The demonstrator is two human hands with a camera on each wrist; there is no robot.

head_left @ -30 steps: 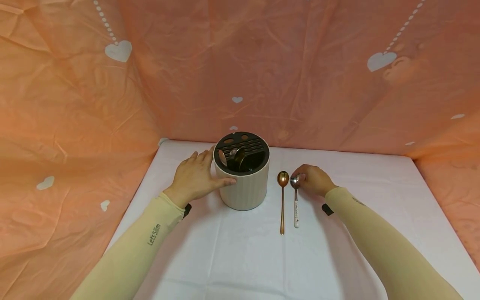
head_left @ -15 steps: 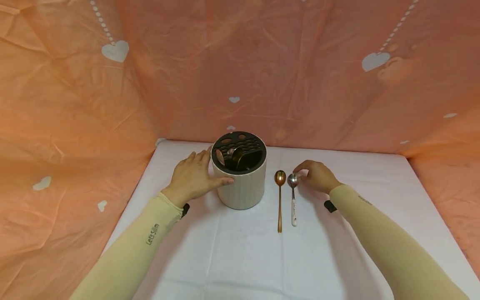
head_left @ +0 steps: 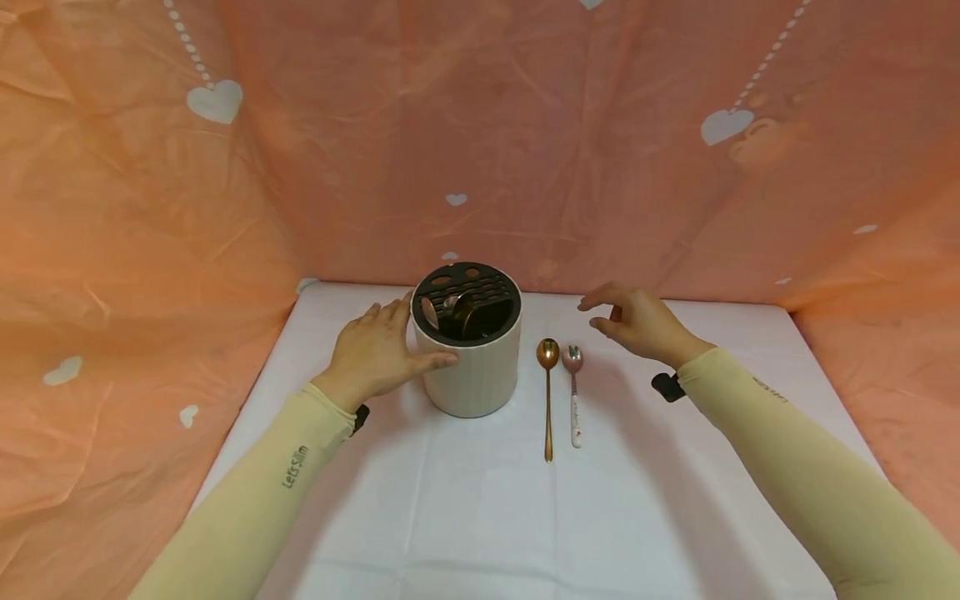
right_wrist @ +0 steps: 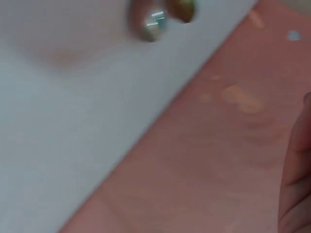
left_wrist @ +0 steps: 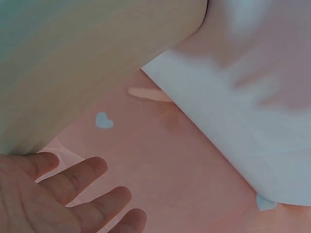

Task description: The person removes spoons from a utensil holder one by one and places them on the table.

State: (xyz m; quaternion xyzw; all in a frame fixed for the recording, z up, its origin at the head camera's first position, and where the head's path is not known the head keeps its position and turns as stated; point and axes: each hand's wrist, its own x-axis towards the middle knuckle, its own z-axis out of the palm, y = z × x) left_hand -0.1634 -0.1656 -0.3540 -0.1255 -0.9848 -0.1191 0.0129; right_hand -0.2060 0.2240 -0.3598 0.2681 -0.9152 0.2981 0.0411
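A pale ribbed utensil holder (head_left: pixel 471 379) with a black slotted lid (head_left: pixel 480 287) stands upright on the table. My left hand (head_left: pixel 372 354) rests against its left side, fingers and thumb spread; the left wrist view shows the fingers (left_wrist: pixel 73 182) straight beside the wall. To the right of the holder lie two spoons side by side: a gold spoon (head_left: pixel 548 357) and a silver spoon with a white patterned handle (head_left: pixel 576 421). Above and right of them my right hand (head_left: pixel 637 321) is raised with nothing in it, fingers loosely bent. In the right wrist view both spoon bowls are blurred.
Dark and metallic utensil parts (head_left: pixel 461 310) show in the holder's large opening. A white cloth (head_left: pixel 480 500) covers the table. Orange-pink fabric (head_left: pixel 487 150) with pale hearts hangs behind and at both sides.
My right hand has let go of the silver spoon's bowl and lifted up and away from it. The spoon lies beside the gold one. My left hand stays against the holder.
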